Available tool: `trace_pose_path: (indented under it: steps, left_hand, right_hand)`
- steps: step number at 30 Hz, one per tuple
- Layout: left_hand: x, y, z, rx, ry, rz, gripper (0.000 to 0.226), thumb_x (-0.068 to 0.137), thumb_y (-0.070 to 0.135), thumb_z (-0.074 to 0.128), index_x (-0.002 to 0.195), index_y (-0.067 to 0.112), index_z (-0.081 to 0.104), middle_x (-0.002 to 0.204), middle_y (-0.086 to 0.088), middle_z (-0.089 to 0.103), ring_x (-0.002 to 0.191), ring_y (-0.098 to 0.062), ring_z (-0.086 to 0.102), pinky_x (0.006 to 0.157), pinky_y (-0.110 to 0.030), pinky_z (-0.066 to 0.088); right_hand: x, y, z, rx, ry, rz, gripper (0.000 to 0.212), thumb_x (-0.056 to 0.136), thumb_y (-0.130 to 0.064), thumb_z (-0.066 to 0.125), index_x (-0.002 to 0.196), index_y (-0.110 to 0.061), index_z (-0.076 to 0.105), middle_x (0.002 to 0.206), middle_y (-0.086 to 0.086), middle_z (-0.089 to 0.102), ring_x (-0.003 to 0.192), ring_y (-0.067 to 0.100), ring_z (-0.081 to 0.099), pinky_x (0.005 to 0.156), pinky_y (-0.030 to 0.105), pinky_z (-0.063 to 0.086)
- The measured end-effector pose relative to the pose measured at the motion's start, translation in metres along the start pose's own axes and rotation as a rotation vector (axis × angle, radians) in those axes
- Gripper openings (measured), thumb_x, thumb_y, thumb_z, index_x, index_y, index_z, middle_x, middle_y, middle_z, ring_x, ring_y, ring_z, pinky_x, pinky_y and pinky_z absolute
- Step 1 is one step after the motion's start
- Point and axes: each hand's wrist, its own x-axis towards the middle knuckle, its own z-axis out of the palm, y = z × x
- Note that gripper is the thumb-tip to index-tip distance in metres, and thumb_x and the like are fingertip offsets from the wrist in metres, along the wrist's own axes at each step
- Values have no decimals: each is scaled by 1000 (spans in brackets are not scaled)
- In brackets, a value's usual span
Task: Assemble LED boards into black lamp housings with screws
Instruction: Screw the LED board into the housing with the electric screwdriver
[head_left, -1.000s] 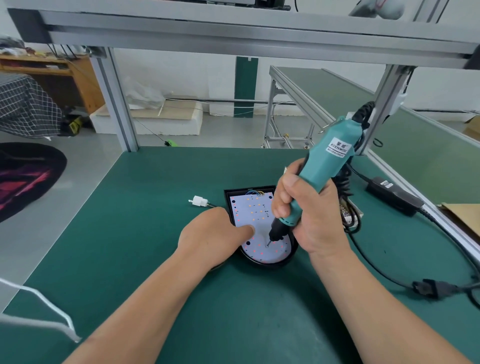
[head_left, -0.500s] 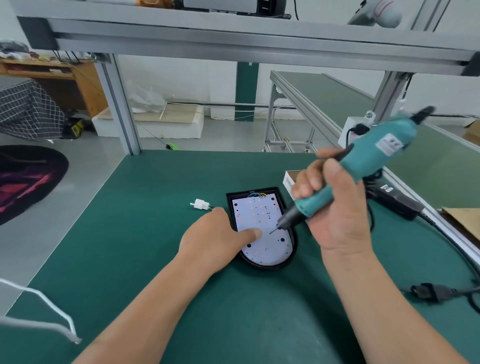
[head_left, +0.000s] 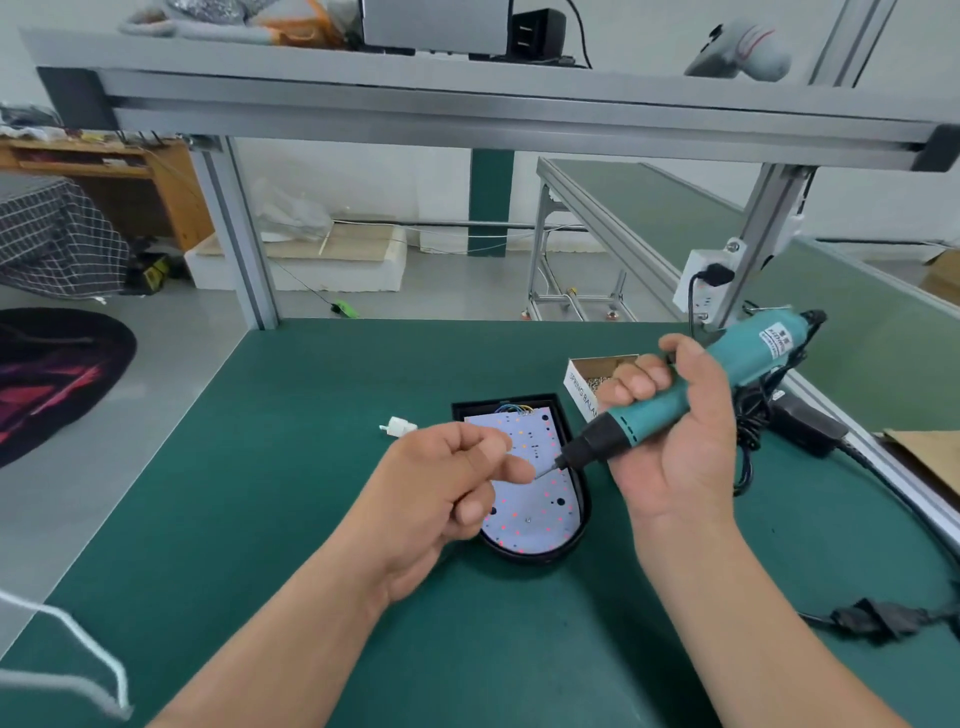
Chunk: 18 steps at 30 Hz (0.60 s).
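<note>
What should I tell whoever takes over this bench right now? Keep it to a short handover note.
Right hand grips the teal electric screwdriver, tilted, with its bit pointing left above the board.
Left hand is raised over the board, thumb and forefinger at the bit tip. Whether they pinch a screw is too small to tell.
LED board sits in the black housing on the green mat. The open screw box is behind it to the right.
Done: board seated, and one screw looks driven near the rounded end.
Left: probably load the bit and drive the other screws.
</note>
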Motion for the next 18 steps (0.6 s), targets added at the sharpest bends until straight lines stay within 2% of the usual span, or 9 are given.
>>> trace_pose_path:
  steps: [3,6,9,11,13,18]
  left_hand:
    - [-3,-7,5,0,-30,7,15,104,13,65,109,2,75,95,-15,76,47,-10,38,45,-18,29]
    - [-4,-11,6,-24,-82,7,19,105,9,61,112,8,80,97,-16,78,49,-10,38,47,-17,32]
    - [-4,-11,7,12,-145,11,19,104,6,62,115,9,77,106,-20,79,47,-9,36,48,-19,29]
    - [-5,-12,9,48,-161,24,23,97,13,66,119,9,73,110,-20,79,45,-9,35,50,-21,27]
    - [-5,-13,10,65,-159,32,30,92,19,67,121,9,69,111,-20,78,43,-9,35,51,-23,26]
    - [-6,-14,10,68,-182,56,25,91,19,66,115,12,71,109,-20,78,42,-9,33,51,-23,29]
  right_hand:
    - [-2,-6,5,64,-7,-13,9,101,-18,58,92,-17,58,72,-5,40,61,11,44,61,25,45]
    - [-3,-11,8,93,-8,-38,11,100,-19,59,90,-16,60,72,-5,40,60,11,44,60,26,46]
    - [-4,-11,10,92,-18,-40,10,99,-19,60,89,-16,61,71,-5,41,60,11,45,60,26,46]
    - [-5,-9,11,79,-27,-36,9,98,-19,62,90,-17,60,71,-5,41,59,12,45,60,26,46]
    - [-6,-7,11,65,-25,-30,9,98,-19,61,89,-17,60,70,-4,42,59,12,45,60,26,46]
    - [-6,-6,9,47,-22,-27,10,99,-18,60,89,-17,59,70,-4,42,59,11,45,59,25,46]
